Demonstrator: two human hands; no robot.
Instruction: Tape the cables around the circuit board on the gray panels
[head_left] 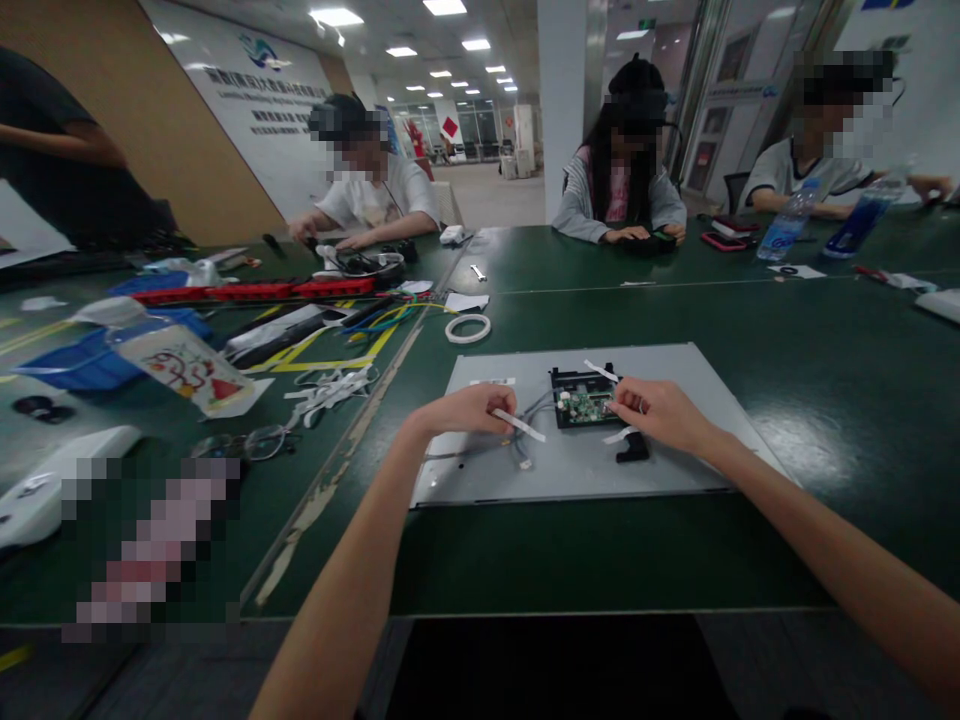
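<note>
My left hand [480,408] pinches one end of a white tape strip [521,426], whose other end points toward a green circuit board [583,403]. The board sits in a black frame [559,380] on a pale grey panel [675,470]. At the board's right edge my right hand [651,408] has its thumb and finger pressed together; what they hold is hidden. Two more white strips lie beside it, an upper strip [600,371] and a lower strip [618,436]. Grey cables [517,445] run left from the board. A black bracket [634,449] is below my right hand.
Behind the panel are a roll of white tape [468,328] and a wrench [478,272]. Crumpled white strips [326,395], glasses [262,443], a bottle [180,360] and blue trays [82,362] crowd the left. Several people sit or stand around the green table [600,560].
</note>
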